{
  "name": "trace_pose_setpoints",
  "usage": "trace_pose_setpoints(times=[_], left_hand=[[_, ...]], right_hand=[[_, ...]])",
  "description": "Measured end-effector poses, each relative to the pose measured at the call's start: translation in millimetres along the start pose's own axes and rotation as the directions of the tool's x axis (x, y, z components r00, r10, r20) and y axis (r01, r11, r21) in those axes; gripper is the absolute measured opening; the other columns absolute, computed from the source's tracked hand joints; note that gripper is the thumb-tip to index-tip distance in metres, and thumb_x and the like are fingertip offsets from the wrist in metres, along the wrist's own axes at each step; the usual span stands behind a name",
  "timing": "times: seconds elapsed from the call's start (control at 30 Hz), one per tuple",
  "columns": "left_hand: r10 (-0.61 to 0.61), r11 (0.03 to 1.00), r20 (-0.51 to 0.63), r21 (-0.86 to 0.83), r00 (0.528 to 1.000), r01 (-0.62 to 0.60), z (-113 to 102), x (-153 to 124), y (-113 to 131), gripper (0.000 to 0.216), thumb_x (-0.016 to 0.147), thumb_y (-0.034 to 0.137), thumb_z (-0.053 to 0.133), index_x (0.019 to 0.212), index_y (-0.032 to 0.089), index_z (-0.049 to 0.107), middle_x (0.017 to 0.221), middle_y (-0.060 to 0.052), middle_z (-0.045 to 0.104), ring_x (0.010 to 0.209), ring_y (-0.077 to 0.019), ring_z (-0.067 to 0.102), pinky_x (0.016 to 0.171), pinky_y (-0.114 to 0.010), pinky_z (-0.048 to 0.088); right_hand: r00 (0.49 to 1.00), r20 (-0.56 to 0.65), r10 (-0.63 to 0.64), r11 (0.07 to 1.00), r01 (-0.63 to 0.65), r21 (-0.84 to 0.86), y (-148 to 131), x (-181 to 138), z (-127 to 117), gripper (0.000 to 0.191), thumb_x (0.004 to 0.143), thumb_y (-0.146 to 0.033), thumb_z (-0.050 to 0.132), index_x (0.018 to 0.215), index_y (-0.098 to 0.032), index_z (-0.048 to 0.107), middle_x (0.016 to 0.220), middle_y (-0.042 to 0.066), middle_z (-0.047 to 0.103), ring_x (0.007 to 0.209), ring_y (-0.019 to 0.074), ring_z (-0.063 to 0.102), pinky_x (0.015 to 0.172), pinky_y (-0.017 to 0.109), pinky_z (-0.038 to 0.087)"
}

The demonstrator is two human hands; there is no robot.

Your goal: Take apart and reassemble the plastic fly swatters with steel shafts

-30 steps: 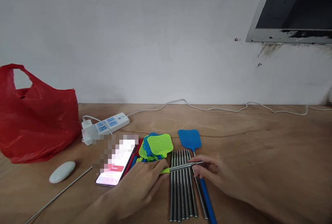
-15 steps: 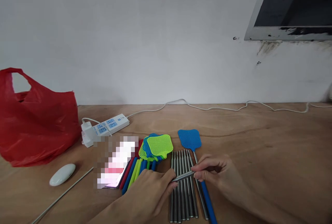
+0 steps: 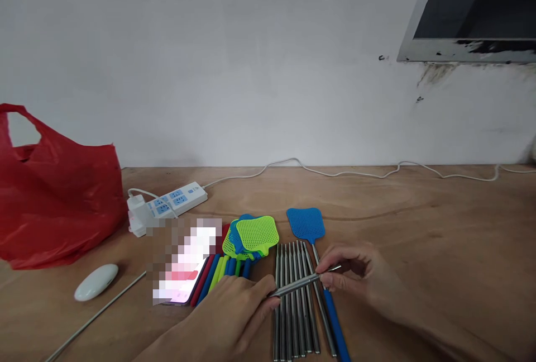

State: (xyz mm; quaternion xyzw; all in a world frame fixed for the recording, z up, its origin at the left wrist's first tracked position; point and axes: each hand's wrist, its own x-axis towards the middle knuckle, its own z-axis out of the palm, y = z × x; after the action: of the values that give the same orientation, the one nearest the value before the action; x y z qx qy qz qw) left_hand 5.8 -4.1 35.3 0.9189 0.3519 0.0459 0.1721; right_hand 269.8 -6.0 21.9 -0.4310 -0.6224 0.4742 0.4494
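Between both hands a short metal rod is held crosswise over a row of several metal rods lying on the wooden table. My left hand pinches its left end; my right hand pinches its right end. A finished blue fly swatter with a blue handle lies just right of the rods, under my right hand. A pile of green and blue swatter heads and coloured handles lies to the left of the rods.
A lit phone lies beside the handles. Further left are a white oval device, a long thin rod, a power strip with a white cable along the wall, and a red plastic bag.
The green sleeve seen at my left fingertips a second ago is gone from view. Both hands lifted the rod slightly; my right hand drew rightwards and up, tilting the rod.
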Motion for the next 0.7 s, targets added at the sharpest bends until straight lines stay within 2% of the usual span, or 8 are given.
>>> trace_pose_setpoints(times=[0.1,0.23,0.3,0.37,0.53,0.7], left_hand=[[0.017,1.000,-0.018,-0.006,1.000,-0.018,0,1,2,0.040,0.108,0.040,0.017,0.095,0.023,0.051,0.080,-0.003,0.068,0.066,-0.0210,0.063,0.056,-0.030,0.034],[0.039,0.999,0.011,0.028,0.999,-0.039,-4,-2,-2,0.040,0.107,0.040,0.019,0.091,0.023,0.052,0.073,-0.001,0.067,0.059,-0.0198,0.059,0.052,-0.030,0.031],[0.037,0.999,0.007,0.037,0.999,-0.037,-7,-7,-8,0.043,0.107,0.041,0.019,0.089,0.023,0.054,0.073,-0.001,0.067,0.060,-0.0193,0.059,0.053,-0.029,0.033],[0.028,0.999,-0.038,0.028,0.999,-0.027,-10,-14,-15,0.046,0.107,0.042,0.018,0.089,0.024,0.056,0.075,-0.002,0.067,0.063,-0.0187,0.061,0.056,-0.027,0.037],[-0.009,1.000,-0.075,-0.002,0.997,0.009,-10,-25,-20,0.045,0.106,0.048,0.026,0.090,0.026,0.062,0.073,0.001,0.067,0.063,-0.0168,0.062,0.057,-0.024,0.041],[-0.095,0.995,-0.182,-0.021,0.979,0.093,-16,-37,-23,0.037,0.101,0.052,0.039,0.099,0.028,0.067,0.078,0.002,0.071,0.066,-0.0177,0.065,0.056,-0.023,0.043]], right_hand=[[0.999,-0.019,0.034,0.999,-0.034,-0.039,2,-4,7,0.018,0.070,-0.031,0.083,0.089,-0.030,0.082,0.081,0.004,0.079,0.073,0.0211,0.072,0.069,0.033,0.059],[0.999,-0.021,0.036,0.999,-0.035,0.039,10,-10,8,0.009,0.072,-0.032,0.080,0.081,-0.031,0.083,0.066,0.002,0.076,0.058,0.0189,0.070,0.056,0.029,0.059],[0.997,-0.072,0.039,0.998,-0.035,0.053,14,-13,-1,0.010,0.072,-0.034,0.081,0.082,-0.032,0.084,0.067,0.003,0.077,0.060,0.0196,0.071,0.058,0.030,0.060],[0.985,-0.162,0.059,0.998,-0.053,0.043,18,-15,-13,0.012,0.073,-0.037,0.081,0.083,-0.032,0.083,0.069,0.003,0.078,0.063,0.0202,0.073,0.062,0.030,0.061],[0.984,-0.121,0.129,0.991,-0.124,0.046,18,-23,-27,0.015,0.069,-0.036,0.085,0.083,-0.029,0.083,0.070,0.004,0.079,0.064,0.0195,0.073,0.062,0.027,0.061],[0.985,-0.155,0.082,0.996,-0.085,-0.014,13,-34,-27,0.019,0.077,-0.039,0.078,0.093,-0.028,0.082,0.076,0.004,0.080,0.071,0.0208,0.075,0.068,0.029,0.063]])
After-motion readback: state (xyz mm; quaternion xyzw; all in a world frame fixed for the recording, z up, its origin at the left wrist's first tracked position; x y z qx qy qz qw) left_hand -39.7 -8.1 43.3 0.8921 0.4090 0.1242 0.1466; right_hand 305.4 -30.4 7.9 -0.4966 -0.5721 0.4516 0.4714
